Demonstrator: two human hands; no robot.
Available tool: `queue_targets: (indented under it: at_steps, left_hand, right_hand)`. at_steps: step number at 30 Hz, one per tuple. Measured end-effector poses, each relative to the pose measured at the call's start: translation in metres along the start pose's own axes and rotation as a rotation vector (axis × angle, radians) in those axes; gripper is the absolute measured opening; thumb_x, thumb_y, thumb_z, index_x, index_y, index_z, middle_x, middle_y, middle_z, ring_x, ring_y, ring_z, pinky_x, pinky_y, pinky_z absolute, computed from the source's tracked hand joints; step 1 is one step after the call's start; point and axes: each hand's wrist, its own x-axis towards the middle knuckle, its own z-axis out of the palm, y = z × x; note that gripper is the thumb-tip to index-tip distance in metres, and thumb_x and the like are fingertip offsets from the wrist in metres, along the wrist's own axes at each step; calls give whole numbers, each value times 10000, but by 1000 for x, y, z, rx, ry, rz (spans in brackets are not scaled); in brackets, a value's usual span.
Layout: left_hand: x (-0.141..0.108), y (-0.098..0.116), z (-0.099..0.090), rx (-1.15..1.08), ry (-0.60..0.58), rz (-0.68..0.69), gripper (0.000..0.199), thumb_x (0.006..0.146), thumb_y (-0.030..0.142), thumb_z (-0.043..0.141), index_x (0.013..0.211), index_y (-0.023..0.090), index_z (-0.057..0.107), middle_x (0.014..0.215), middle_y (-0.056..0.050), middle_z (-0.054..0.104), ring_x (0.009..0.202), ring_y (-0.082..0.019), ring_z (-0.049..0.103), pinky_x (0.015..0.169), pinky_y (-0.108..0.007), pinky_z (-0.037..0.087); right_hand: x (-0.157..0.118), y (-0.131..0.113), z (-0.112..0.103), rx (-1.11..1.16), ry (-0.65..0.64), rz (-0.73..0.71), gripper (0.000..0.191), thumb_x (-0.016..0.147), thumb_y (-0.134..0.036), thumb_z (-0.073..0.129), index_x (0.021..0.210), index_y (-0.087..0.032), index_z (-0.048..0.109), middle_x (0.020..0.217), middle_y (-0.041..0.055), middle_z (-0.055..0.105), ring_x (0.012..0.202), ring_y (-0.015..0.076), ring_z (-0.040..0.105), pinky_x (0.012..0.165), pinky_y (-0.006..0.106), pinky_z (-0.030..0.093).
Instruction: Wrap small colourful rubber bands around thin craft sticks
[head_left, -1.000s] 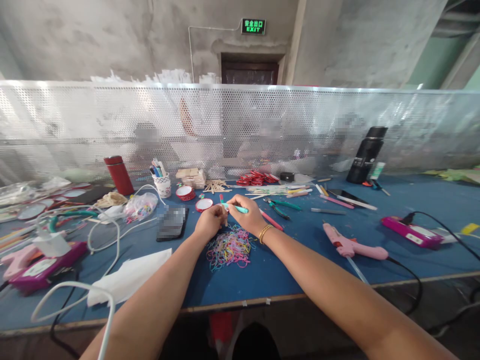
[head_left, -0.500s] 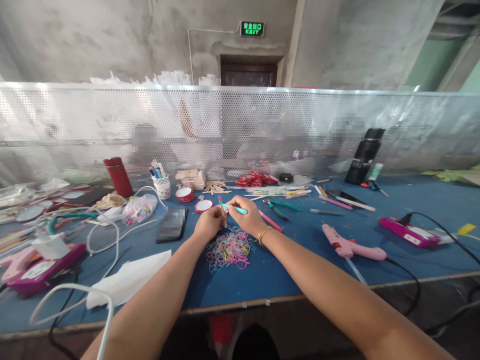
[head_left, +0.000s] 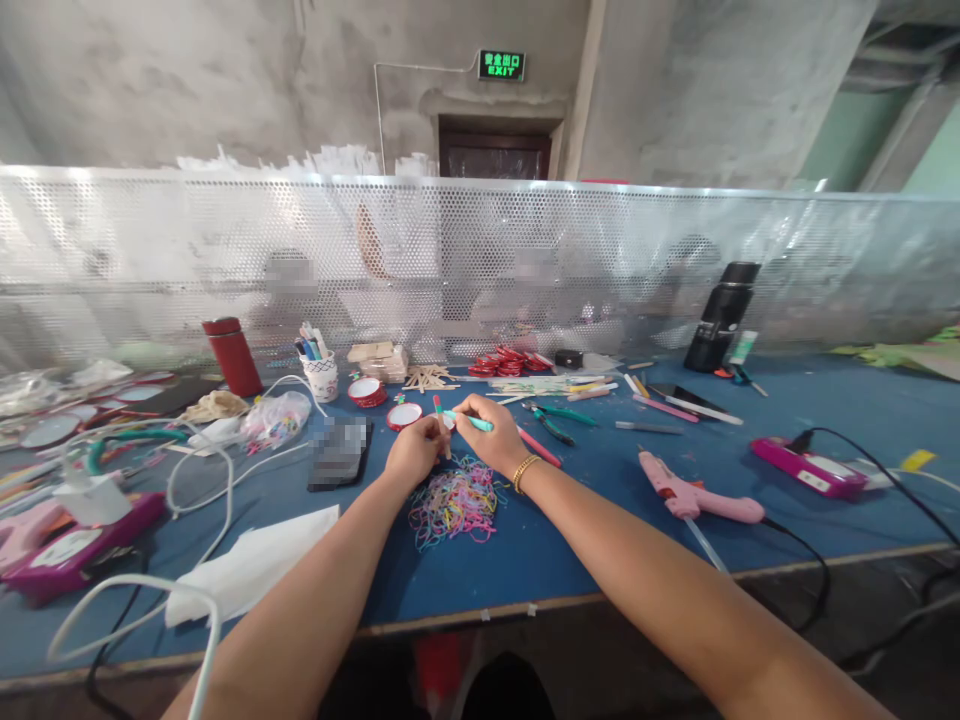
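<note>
Head view first: what does the left hand (head_left: 412, 452) have hold of?

Its fingers are curled nearly closed, pinching a flat wooden stick with a red tip (head_left: 439, 406). The stick's middle is partly hidden by the fingers.

And the right hand (head_left: 486, 432)?

It is closed in a writing grip around a slim turquoise marker (head_left: 478, 424), above a gold-coloured chain bracelet (head_left: 525, 472) on the wrist. The marker's front end points at the stick, but whether they touch is too small to tell.

What lies right by them?

A loose tangle of thin multicoloured strings (head_left: 456, 505) sits just below the hands on the blue-topped table (head_left: 420, 588). A round white disc with a red rim (head_left: 404, 416) is beyond the left hand; a green-handled pair of pliers (head_left: 555, 416) is past the right.

Farther out?

A black phone (head_left: 337, 455), its screen blurred over, is left of the left hand. Beside the left forearm, a sheet of white paper (head_left: 259, 562) is partly covered by a white cable. A pink glue gun (head_left: 694, 497) lies on the right.

Anything behind?

Shapes beyond the perforated metal screen (head_left: 487, 230) are too blurred to make out.
</note>
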Motion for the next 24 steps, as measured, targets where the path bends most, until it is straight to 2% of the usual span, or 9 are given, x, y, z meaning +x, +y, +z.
queue_targets:
  at_steps: [9,15,24]
  left_hand:
    - [0,5,-6,-10,-16,62,152,743,311,580,669,192,521,608,17,607,539,-113,540,488,-198,425]
    - [1,3,-5,-3,6,41,114,739,286,587,692,193,542,598,24,596,515,-107,541,493,-198,424]
    - [0,2,-4,2,-9,64,128,742,301,587,688,192,546,609,16,609,521,-106,529,488,-197,416]
  right_hand:
    - [4,-1,3,-21,-14,-25,86,842,-251,543,840,-244,628,805,-13,660,806,153,589,763,254,448]
    - [3,0,1,-40,49,9,74,835,-244,550,814,-240,620,795,-9,657,794,157,583,762,259,442]
    - [2,2,3,-16,5,-18,92,846,-246,533,826,-244,623,810,-8,662,805,160,586,766,265,444]
